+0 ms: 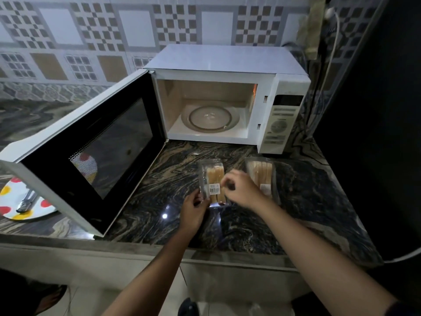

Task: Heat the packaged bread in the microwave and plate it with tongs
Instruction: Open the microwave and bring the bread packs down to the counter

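A clear plastic pack of sliced bread [213,176] with a barcode label lies on the dark marbled counter in front of the microwave. My left hand [193,208] grips its near left corner. My right hand [241,190] pinches its right edge from above. A second bread pack [262,174] lies just to the right, partly hidden behind my right hand. The white microwave [227,62] stands open, its door [91,151] swung out to the left and its glass turntable [210,118] bare. Metal tongs [28,201] rest on a spotted white plate [13,197] at far left.
The open door juts over the counter between the plate and the bread. A dark tall appliance [376,133] walls off the right side. White cables [330,53] hang behind the microwave. The counter's front edge [136,247] runs below my forearms.
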Demonstrator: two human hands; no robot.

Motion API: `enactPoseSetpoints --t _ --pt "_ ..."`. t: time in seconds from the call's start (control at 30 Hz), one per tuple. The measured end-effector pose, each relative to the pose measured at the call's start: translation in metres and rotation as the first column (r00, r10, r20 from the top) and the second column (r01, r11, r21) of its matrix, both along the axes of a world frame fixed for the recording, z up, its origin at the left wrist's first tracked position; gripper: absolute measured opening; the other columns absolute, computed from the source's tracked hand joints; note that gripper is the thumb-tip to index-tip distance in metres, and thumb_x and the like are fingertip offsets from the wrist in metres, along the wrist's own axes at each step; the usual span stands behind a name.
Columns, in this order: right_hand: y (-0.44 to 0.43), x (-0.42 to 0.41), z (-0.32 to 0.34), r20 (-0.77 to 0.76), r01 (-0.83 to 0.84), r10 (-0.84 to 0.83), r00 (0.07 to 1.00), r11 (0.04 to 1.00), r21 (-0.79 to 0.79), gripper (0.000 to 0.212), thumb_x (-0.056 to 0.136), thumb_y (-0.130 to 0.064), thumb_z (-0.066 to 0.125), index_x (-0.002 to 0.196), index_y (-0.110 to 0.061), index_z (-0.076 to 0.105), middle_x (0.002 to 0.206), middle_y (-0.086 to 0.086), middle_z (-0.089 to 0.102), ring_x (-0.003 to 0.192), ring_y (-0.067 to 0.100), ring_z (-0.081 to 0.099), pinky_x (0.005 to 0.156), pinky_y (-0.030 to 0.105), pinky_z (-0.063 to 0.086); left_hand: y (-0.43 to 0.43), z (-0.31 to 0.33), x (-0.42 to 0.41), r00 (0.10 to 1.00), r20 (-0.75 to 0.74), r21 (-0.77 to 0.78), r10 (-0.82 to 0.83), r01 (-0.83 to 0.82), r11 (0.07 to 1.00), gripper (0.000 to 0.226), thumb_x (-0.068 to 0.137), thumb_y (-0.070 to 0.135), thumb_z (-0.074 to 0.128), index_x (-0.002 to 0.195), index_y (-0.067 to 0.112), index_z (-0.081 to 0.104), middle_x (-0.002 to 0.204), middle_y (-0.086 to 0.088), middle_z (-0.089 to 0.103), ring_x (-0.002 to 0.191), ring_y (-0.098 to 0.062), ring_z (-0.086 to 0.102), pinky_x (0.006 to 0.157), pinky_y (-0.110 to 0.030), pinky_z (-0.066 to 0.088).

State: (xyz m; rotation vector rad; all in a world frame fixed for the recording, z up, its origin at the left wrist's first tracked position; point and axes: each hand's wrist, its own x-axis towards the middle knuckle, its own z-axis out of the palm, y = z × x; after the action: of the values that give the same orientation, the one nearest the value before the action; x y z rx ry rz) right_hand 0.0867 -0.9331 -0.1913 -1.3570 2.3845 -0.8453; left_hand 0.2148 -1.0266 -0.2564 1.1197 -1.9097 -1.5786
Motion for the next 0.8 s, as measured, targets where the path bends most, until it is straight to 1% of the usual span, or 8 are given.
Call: enactPoseSetpoints --t 0.1,0.17,0.33,0.53,0.6,0.67,0.73,0.8 --pt "-0.008 0.011 -0.006 0.036 -0.205 0.204 0.978 0.931 0.303 0.021 0.08 -0.013 0.06 0.101 -0.013 0.065 0.107 0.006 0.052 0.108 0.02 0.047 0.092 0.034 0.045 0.001 -0.002 0.011 1.0 0.003 -0.006 -0.023 0.023 1.0 0.044 0.088 0.009 0.061 0.129 -0.001 0.051 0.107 -0.01 0.059 0.095 -0.014 0.054 0.072 -0.007 0.045" --pt "-0.011 0.012 -0.007 0.015 -0.251 0.268 0.963 0.88 0.403 0.028 0.078 -0.015 0.062 0.106 -0.015 0.064 0.106 0.003 0.051 0.109 0.02 0.046 0.094 0.039 0.047 0.002 -0.001 0.018 0.999 -0.003 -0.001 -0.052 0.052 0.999 0.042 0.087 0.005 0.062 0.126 -0.004 0.051 0.099 -0.007 0.058 0.088 -0.01 0.054 0.069 0.0 0.045" --pt "-0.013 0.01 -0.001 -0.025 -0.287 0.325 0.945 0.867 0.408 0.019 0.083 -0.014 0.066 0.101 -0.013 0.069 0.106 0.004 0.055 0.105 0.018 0.05 0.093 0.035 0.047 0.002 -0.001 0.024 0.997 -0.006 -0.015 -0.077 0.077 0.997 0.042 0.081 0.002 0.068 0.121 -0.002 0.055 0.095 -0.007 0.06 0.079 -0.001 0.055 0.065 -0.001 0.046" --pt "-0.016 0.012 0.002 0.033 -0.237 0.241 0.97 0.907 0.349 0.021 0.085 0.002 0.054 0.092 -0.005 0.073 0.098 0.007 0.066 0.085 0.012 0.056 0.076 0.024 0.048 0.003 0.006 0.02 0.999 0.016 0.018 -0.035 0.035 0.999 0.03 0.077 -0.001 0.071 0.105 -0.002 0.059 0.084 -0.007 0.062 0.066 0.002 0.058 0.057 -0.003 0.046" --pt "-0.018 0.011 0.003 0.036 -0.23 0.233 0.972 0.903 0.362 0.023 0.084 0.004 0.053 0.091 -0.004 0.073 0.101 0.008 0.067 0.084 0.012 0.057 0.075 0.024 0.047 0.004 0.008 0.018 1.0 0.028 0.042 -0.005 0.004 0.999 0.031 0.075 -0.001 0.074 0.102 -0.002 0.06 0.081 -0.007 0.062 0.068 -0.004 0.061 0.056 -0.005 0.046" --pt "-0.02 0.009 0.005 0.052 -0.236 0.234 0.971 0.892 0.387 0.023 0.085 0.004 0.052 0.09 -0.004 0.073 0.103 0.009 0.067 0.086 0.015 0.059 0.079 0.028 0.051 0.005 0.011 0.015 0.998 0.057 0.061 0.031 -0.034 0.998 0.031 0.072 0.003 0.077 0.099 0.001 0.061 0.085 -0.009 0.063 0.078 -0.017 0.061 0.063 -0.014 0.05" --pt "-0.022 0.008 0.01 0.066 -0.24 0.234 0.97 0.877 0.417 0.023 0.086 0.003 0.052 0.092 -0.003 0.073 0.104 0.009 0.068 0.092 0.019 0.062 0.084 0.03 0.053 0.007 0.015 0.013 0.995 0.082 0.084 0.051 -0.058 0.995 0.03 0.07 0.003 0.078 0.095 0.003 0.062 0.086 -0.009 0.064 0.084 -0.021 0.061 0.074 -0.027 0.052" --pt "-0.024 0.007 0.014 0.069 -0.246 0.242 0.968 0.857 0.453 0.022 0.086 0.003 0.052 0.093 -0.002 0.072 0.106 0.009 0.067 0.096 0.02 0.062 0.086 0.031 0.053 0.008 0.018 0.011 0.994 0.094 0.095 0.047 -0.056 0.994 0.03 0.07 0.004 0.079 0.094 0.005 0.061 0.087 -0.009 0.064 0.084 -0.021 0.061 0.075 -0.029 0.052"
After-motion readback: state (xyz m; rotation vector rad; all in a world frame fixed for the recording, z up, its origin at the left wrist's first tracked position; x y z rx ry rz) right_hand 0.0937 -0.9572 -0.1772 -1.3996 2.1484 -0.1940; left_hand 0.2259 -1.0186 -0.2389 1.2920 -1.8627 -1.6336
